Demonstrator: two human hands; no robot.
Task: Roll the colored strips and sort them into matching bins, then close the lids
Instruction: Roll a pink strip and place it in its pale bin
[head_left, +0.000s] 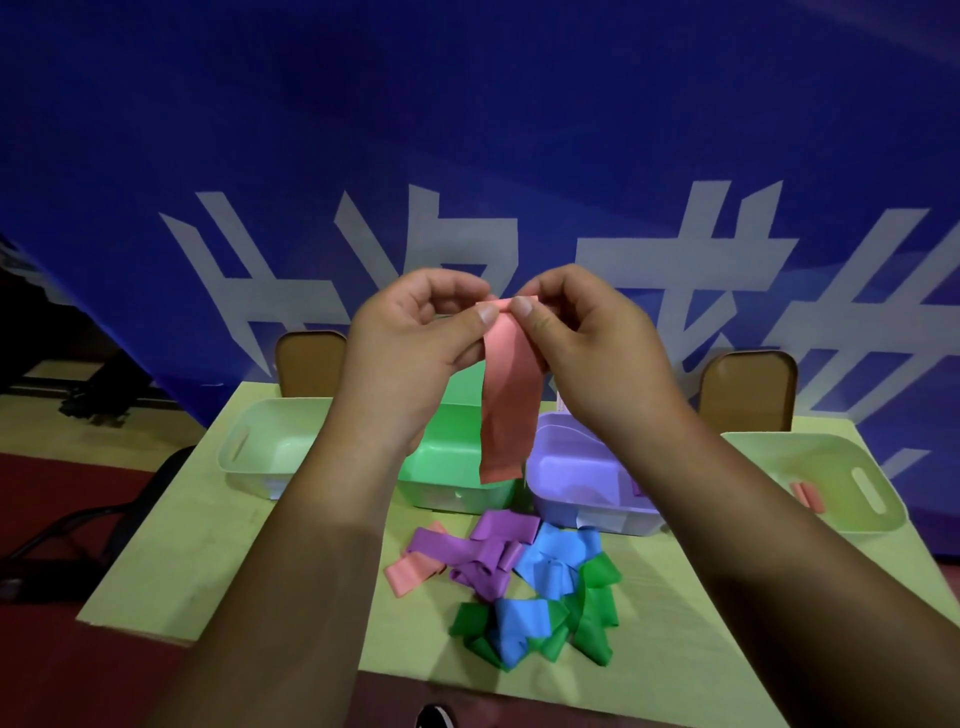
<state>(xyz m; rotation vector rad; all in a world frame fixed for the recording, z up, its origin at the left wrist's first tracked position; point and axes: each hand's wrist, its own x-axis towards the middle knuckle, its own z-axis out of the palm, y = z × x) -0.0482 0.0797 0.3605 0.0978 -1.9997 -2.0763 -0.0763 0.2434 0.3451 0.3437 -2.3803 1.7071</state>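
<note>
Both hands were raised over the bench (234, 545), pinching the top edge of a pink strip (506, 405) between thumbs and fingertips: the left hand (410, 332) held one corner, the right hand (587, 332) the other. The edge looked just turned over, so the roll seemed barely begun, and the rest of the strip hung loose in front of the bins. Below, near the front of the bench, lay a pile (514, 582) of unrolled purple, blue and green strips, with one more pink piece (413, 571) at its left side. Beyond it stood four bins in a row: a pale bin (249, 452) at far left, a green bin (447, 467), a purple bin (571, 467), and a pale bin at far right (852, 493) holding one pink roll (808, 496). All four were open. Two brown lids (310, 364) stood upright behind the end bins. Judging by this, the task was at an early stage: one roll sorted, most strips left, and no lid closed.
</note>
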